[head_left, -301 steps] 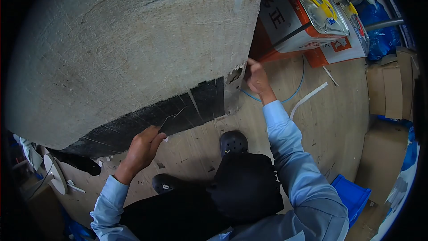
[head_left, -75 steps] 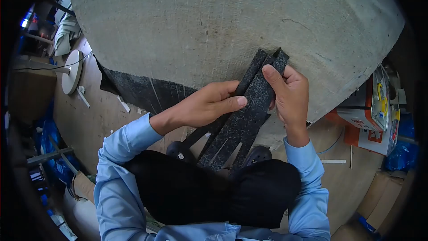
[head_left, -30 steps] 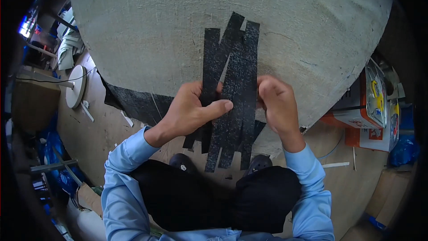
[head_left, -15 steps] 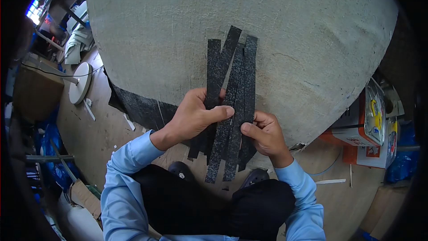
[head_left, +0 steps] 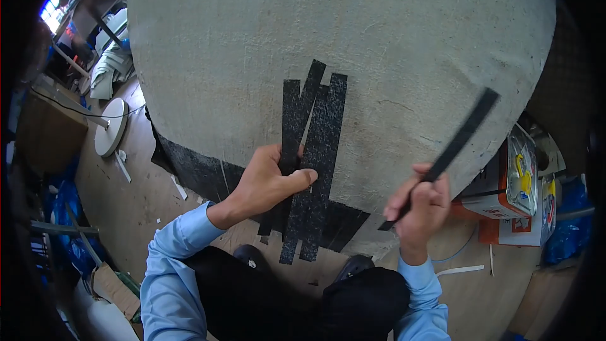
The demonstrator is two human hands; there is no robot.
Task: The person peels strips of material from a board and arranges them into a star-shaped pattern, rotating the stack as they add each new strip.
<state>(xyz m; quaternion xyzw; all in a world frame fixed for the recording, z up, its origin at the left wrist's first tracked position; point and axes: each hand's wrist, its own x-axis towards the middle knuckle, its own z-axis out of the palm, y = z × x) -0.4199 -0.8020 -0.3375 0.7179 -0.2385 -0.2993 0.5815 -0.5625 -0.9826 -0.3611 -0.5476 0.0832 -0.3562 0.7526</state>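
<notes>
A fanned bundle of black speckled strips [head_left: 324, 142] is gripped in my left hand [head_left: 262, 183], with the thumb pressed across the front and the fingers behind. The strips' lower ends hang towards my knees. Off to the right, my right hand [head_left: 421, 205] is closed around one separate black strip [head_left: 464, 132], which slants up and to the right. That hand and strip are slightly blurred. Beneath both hands lies a large pale grey sheet [head_left: 404, 31] with a rough, fibrous surface.
A black-faced edge of material [head_left: 196, 158] shows along the sheet's lower left. Metal tins with orange-and-white sides [head_left: 492, 208] stand at the right. At left are a round white base [head_left: 112, 127] and blue plastic [head_left: 66, 215]. White scraps [head_left: 461, 270] litter the floor.
My right hand has moved away to the right, pulling one strip out of the bundle. My left hand still holds the others, now slightly lower and further left.
</notes>
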